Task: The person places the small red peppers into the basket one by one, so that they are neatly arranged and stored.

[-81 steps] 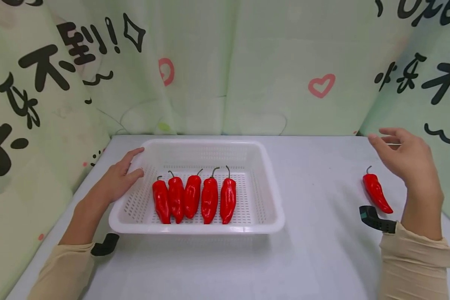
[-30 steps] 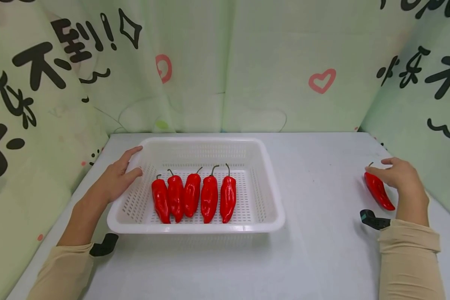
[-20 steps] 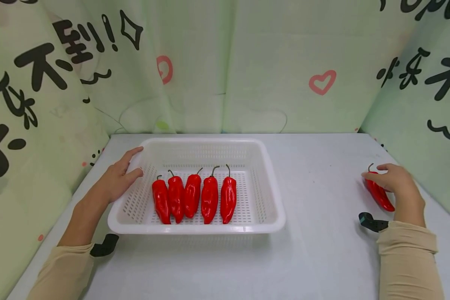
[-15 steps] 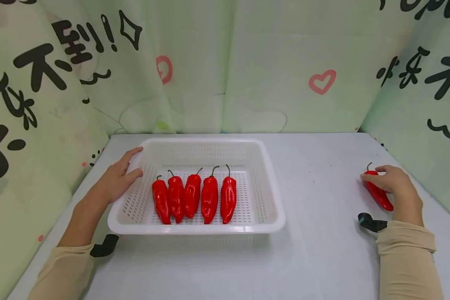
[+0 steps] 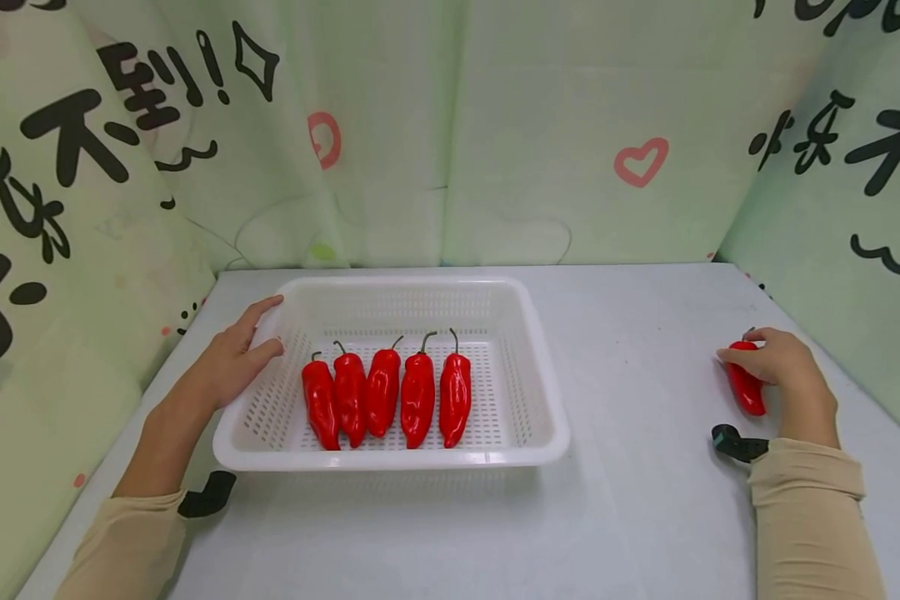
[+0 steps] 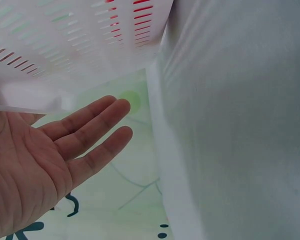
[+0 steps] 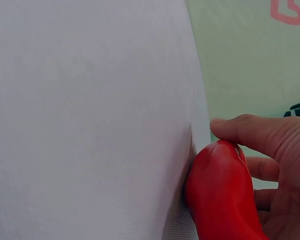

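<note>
At the left, my left hand [image 5: 228,358] rests on the rim of a white plastic basket [image 5: 390,458], thumb over the inner side. In the left wrist view its other fingers [image 6: 97,152] extend straight outside the basket wall. My right hand [image 5: 783,367], at the table's right side, pinches a glossy red chili pepper [image 5: 748,393] near its stem end. The right wrist view shows the thumb beside the pepper's [image 7: 222,195] top, with other fingers partly hidden behind it. Several similar red chili peppers [image 5: 418,404] lie side by side in the basket, stems toward the back.
A white cloth covers the table [image 5: 630,517]. Behind it and along both sides hangs a pale green curtain [image 5: 540,167] with black lettering. The basket's right rim [image 5: 551,375] stands well to the left of my right hand.
My right hand has come down from above the table onto the lone chili pepper and taken hold of it. The pepper's lower tip has swung left. My left hand stays at the basket.
</note>
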The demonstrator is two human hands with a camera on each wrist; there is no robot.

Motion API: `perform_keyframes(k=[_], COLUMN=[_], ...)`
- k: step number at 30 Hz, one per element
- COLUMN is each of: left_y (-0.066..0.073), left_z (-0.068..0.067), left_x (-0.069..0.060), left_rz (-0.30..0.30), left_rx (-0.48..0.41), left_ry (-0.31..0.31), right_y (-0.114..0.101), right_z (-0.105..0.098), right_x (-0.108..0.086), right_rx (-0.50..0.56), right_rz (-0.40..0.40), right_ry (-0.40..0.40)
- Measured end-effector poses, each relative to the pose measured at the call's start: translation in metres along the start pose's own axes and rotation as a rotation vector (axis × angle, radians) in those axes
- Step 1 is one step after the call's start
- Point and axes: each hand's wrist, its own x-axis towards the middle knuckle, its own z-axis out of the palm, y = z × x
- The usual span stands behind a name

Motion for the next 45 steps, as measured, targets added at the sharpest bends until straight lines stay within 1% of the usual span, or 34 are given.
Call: perform_keyframes(k=[5,9,13,16,27,33,38,45], left_y=[0.001,0.001,0.000,0.000,0.001,-0.001,0.000,0.001], left_z=[-0.001,-0.001,-0.001,0.000,0.000,0.000,0.000,-0.001], left_x=[0.000,0.000,0.001,0.000,0.000,-0.002,-0.001,0.001], left_rz=[0.006,0.006,0.003,0.000,0.003,0.003,0.000,-0.006], left_rx=[0.002,0.000,-0.001,-0.008,-0.020,-0.011,-0.006,-0.006], left_ry=[0.000,-0.007,-0.008,-0.006,-0.005,-0.002,-0.006,-0.014], right_y=[-0.001,-0.006,-0.012,-0.016,-0.033,-0.047,-0.058,-0.080], right_z=[0.000,-0.001,-0.003,-0.005,-0.013,-0.018,-0.022,-0.024], right_x=[-0.002,-0.004,-0.007,-0.010,-0.023,-0.033,-0.040,-0.056], right_rx=[0.003,-0.001,0.007,0.018,0.041,0.049,0.053,0.061], right_rz=[-0.022,-0.057,-0.071,-0.074,-0.157,-0.201,-0.223,-0.282], right_ry=[0.005,0.014,0.031,0.052,0.165,0.206,0.224,0.264])
